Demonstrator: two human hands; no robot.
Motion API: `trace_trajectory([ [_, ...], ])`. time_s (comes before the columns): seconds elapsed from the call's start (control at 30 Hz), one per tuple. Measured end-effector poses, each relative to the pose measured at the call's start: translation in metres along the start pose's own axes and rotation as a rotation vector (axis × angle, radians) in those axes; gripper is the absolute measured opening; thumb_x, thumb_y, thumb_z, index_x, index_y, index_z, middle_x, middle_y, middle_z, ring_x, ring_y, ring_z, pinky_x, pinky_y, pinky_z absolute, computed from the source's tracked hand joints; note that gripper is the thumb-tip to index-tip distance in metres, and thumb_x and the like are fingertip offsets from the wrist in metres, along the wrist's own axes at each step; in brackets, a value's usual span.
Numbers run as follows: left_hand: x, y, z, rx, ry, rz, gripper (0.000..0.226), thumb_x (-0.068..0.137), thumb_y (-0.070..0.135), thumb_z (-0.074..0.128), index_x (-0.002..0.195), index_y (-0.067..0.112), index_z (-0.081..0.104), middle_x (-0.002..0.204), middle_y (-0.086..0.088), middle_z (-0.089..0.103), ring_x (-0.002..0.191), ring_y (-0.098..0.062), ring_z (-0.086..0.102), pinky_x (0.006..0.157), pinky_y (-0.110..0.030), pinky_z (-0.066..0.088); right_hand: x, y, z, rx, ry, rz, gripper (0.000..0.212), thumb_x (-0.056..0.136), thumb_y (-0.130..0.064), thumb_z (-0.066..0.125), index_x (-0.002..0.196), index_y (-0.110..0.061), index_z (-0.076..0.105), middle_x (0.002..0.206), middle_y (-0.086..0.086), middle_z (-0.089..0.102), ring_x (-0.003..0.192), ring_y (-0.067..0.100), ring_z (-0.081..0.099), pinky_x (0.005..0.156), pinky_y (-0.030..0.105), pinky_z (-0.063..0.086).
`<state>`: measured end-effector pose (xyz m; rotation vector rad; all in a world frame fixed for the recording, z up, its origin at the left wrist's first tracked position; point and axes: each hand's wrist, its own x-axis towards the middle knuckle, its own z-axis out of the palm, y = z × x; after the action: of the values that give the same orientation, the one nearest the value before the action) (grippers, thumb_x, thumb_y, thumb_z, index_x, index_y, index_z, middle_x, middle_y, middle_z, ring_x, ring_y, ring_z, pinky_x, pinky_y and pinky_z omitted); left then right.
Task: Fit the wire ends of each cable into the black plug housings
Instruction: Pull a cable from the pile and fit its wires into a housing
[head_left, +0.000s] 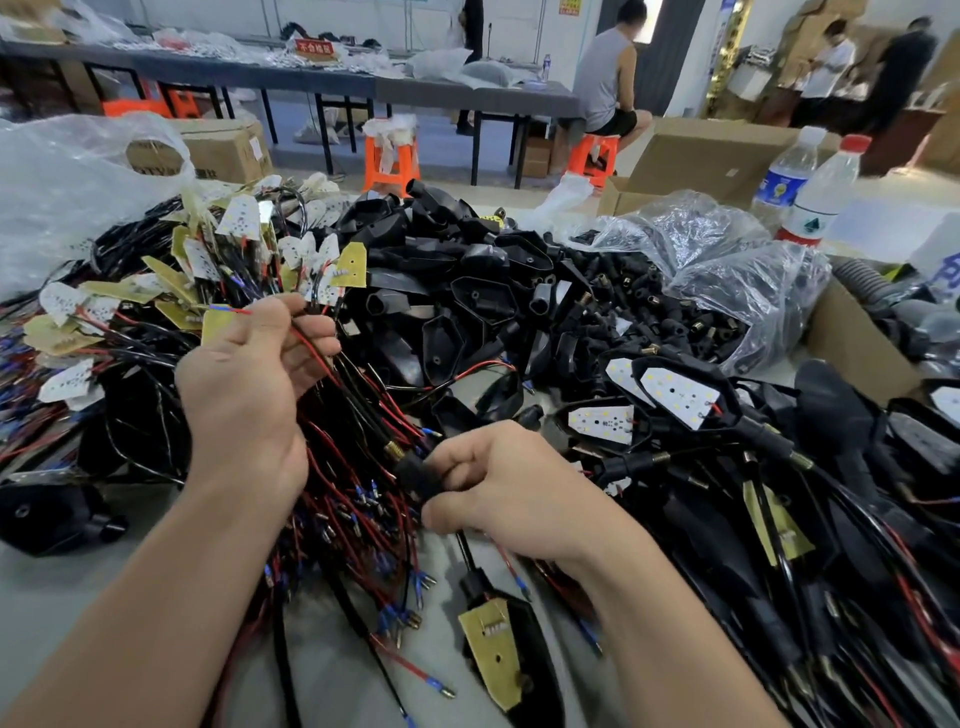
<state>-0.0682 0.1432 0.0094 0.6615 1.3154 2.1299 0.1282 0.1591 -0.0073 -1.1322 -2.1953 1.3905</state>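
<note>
Bare forearms are filling the bottom of the view, one on each side, and between them a yellow circuit board (491, 649) is lying on the grey surface (62, 597), its black lead running up toward the hands. Up on the left, the left hand (244, 384) is gripping a thick bundle of red and black cables (363, 410), its fingers (306, 332) curling round the upper part, just below a fan of white and yellow boards. Over on the right, the right hand (514, 483) is pinching a small black plug housing (413, 475), fingers clenching round it, right against the lower part of that bundle, where the blue-sleeved wire ends (363, 493) are hanging. Whether a wire is sitting inside the housing, I cannot tell. Behind the hands a big heap of black shells (467, 291) is covering the middle of the surface, a clear plastic bag (727, 249) of small black parts is lying open to the right, and two water bottles (826, 192) are standing beyond it
</note>
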Motion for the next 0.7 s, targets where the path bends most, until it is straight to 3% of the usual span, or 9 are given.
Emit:
trace_trajectory([
  [0.07,0.002,0.001,-0.002,-0.023,0.011,0.003,0.023,0.109,0.02,0.051,0.098,0.016,0.07,0.071,0.004,0.076,0.063,-0.006,0.071,0.061,-0.018,0.056,-0.004,0.001,-0.006,0.101,-0.101,0.008,0.004,0.082,-0.007,0.076,0.084,-0.006,0.073,0.067,0.011,0.056,0.059,0.021,0.035,0.054,0.029,0.028],
  [0.13,0.005,0.002,-0.002,-0.029,0.017,0.01,0.022,0.109,0.019,0.051,0.1,0.015,0.07,0.072,0.003,0.076,0.063,-0.007,0.07,0.06,-0.018,0.056,-0.007,0.005,-0.014,0.153,-0.214,0.007,0.017,0.083,-0.009,0.073,0.087,0.006,0.068,0.072,0.015,0.064,0.057,0.016,0.041,0.057,0.029,0.032],
  [0.2,0.005,0.002,-0.003,-0.023,0.008,0.02,0.022,0.11,0.019,0.05,0.1,0.015,0.07,0.071,0.004,0.076,0.062,-0.007,0.069,0.059,-0.017,0.055,-0.009,0.007,-0.02,0.174,-0.327,0.02,0.032,0.083,-0.015,0.071,0.091,0.014,0.062,0.076,0.008,0.073,0.055,0.011,0.047,0.057,0.025,0.035],
  [0.37,0.0,-0.007,0.0,0.023,-0.091,-0.028,0.022,0.11,0.021,0.05,0.106,0.012,0.07,0.08,-0.001,0.079,0.071,-0.01,0.074,0.063,-0.019,0.058,-0.015,0.013,-0.028,0.18,-0.448,0.032,0.03,0.085,-0.012,0.07,0.089,0.016,0.059,0.077,0.005,0.074,0.052,0.008,0.055,0.048,0.017,0.034],
  [0.43,-0.001,-0.009,0.002,0.029,-0.191,-0.095,0.026,0.11,0.03,0.05,0.115,0.012,0.068,0.098,-0.005,0.081,0.092,-0.015,0.078,0.072,-0.024,0.062,-0.014,0.013,-0.029,0.212,-0.312,-0.034,0.018,0.089,-0.007,0.07,0.088,0.01,0.064,0.076,0.005,0.074,0.053,0.007,0.057,0.049,0.016,0.038],
  [0.53,-0.008,-0.01,0.003,0.123,-0.454,-0.123,0.033,0.103,0.044,0.053,0.121,0.021,0.068,0.119,0.0,0.077,0.112,-0.018,0.073,0.084,-0.03,0.062,-0.004,0.01,-0.028,0.502,0.111,-0.076,0.008,0.095,0.001,0.064,0.092,-0.002,0.071,0.077,0.008,0.072,0.055,0.008,0.057,0.052,0.016,0.044],
  [0.63,-0.026,-0.017,0.006,0.263,-0.665,-0.15,0.035,0.089,0.038,0.071,0.121,0.025,0.072,0.118,0.003,0.078,0.113,-0.015,0.073,0.086,-0.025,0.06,0.002,0.01,-0.028,0.806,0.363,-0.066,0.019,0.097,0.002,0.061,0.088,-0.01,0.073,0.08,0.011,0.072,0.059,0.011,0.06,0.057,0.018,0.051],
  [0.7,-0.036,-0.023,0.009,0.349,-0.776,-0.152,0.037,0.086,0.021,0.08,0.123,0.026,0.073,0.117,0.008,0.078,0.114,-0.008,0.071,0.091,-0.017,0.055,0.002,0.009,-0.027,0.883,0.43,-0.08,0.022,0.097,0.004,0.059,0.087,-0.009,0.073,0.08,0.011,0.072,0.059,0.012,0.06,0.058,0.019,0.053],
])
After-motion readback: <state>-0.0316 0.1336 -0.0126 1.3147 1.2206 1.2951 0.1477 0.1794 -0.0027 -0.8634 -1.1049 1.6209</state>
